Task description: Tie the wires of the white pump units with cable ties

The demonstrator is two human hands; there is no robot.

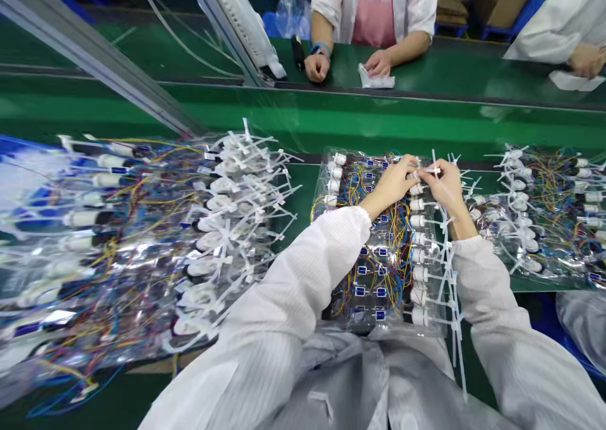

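Right hand point(445, 187) is pinching a white cable tie point(430, 172) between its fingertips; left hand point(389, 185) is curling against the far end of the bagged wire assembly point(374, 253), its grip unclear. The assembly is lying centre-right of the frame, long axis running away from the person, its row of white fittings point(418, 247) lying nearer the right hand.

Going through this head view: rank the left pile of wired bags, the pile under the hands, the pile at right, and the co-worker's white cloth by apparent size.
1. Left pile of wired bags: largest.
2. Middle pile and right pile: similar; nearness to the camera makes ranking them unsure.
3. Co-worker's white cloth: smallest.
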